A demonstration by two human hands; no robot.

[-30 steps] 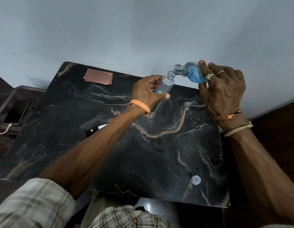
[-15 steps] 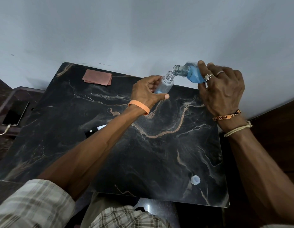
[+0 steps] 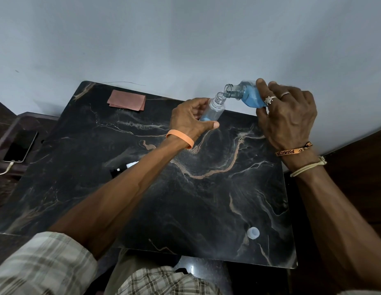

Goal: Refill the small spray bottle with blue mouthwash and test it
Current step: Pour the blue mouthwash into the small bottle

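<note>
My left hand [image 3: 190,119] grips the small clear spray bottle [image 3: 215,108], tilted, uncapped, with a little blue liquid at its bottom. My right hand [image 3: 287,116] holds the mouthwash bottle [image 3: 247,96] of blue liquid, tipped with its open neck at the small bottle's mouth. Both are held above the far part of the black marble table [image 3: 185,199]. A white cap [image 3: 253,232] lies near the table's front right. The black and white spray head [image 3: 121,168] lies on the table, partly hidden behind my left forearm.
A folded pink cloth [image 3: 127,100] lies at the table's far left. A phone [image 3: 20,149] on a cable rests on a lower surface to the left. A grey wall stands right behind the table. Dark wood furniture flanks the right side.
The blue liquid level in the small bottle has risen slightly. Both hands hold nearly the same pose.
</note>
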